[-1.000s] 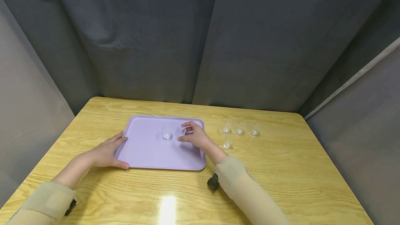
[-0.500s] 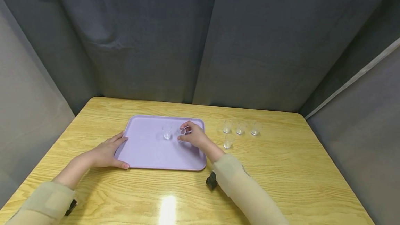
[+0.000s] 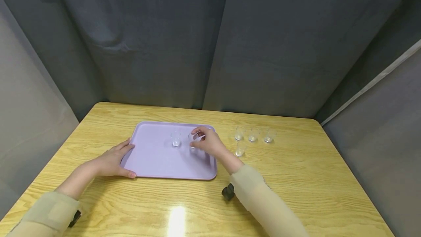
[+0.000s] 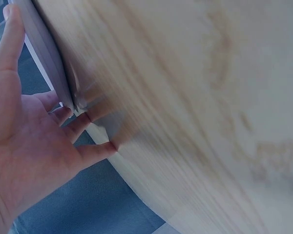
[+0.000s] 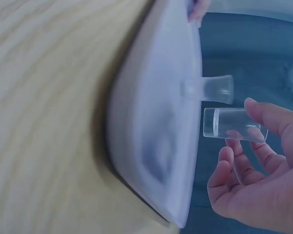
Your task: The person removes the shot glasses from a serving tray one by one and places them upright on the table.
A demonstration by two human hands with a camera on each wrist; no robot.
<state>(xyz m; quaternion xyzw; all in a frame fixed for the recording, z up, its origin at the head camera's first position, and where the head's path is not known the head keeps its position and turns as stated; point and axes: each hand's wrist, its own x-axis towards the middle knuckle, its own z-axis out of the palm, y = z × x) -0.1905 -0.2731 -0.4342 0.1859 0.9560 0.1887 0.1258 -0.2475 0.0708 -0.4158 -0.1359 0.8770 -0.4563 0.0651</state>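
Note:
My right hand (image 3: 210,142) pinches a clear shot glass (image 5: 229,123) between thumb and fingers, over the right half of a lilac tray (image 3: 158,164). The glass is upright, its base close over the tray. Just to its left a second clear shot glass (image 3: 175,141) stands on the tray; the right wrist view shows this standing glass (image 5: 217,89) beside the held one. My left hand (image 3: 113,159) rests at the tray's near left corner, thumb along the front edge. Its fingers are spread and fairly straight, some fingertips touching the table in the left wrist view.
Several more clear shot glasses stand on the wooden table right of the tray: a row with a middle glass (image 3: 253,135) and a nearer glass (image 3: 240,149). Grey curtains (image 3: 210,46) hang behind the table (image 3: 296,178) and at both sides.
My right hand has shifted slightly right with the shot glass, after small movements over the tray. The left hand, tray and other glasses stay in place.

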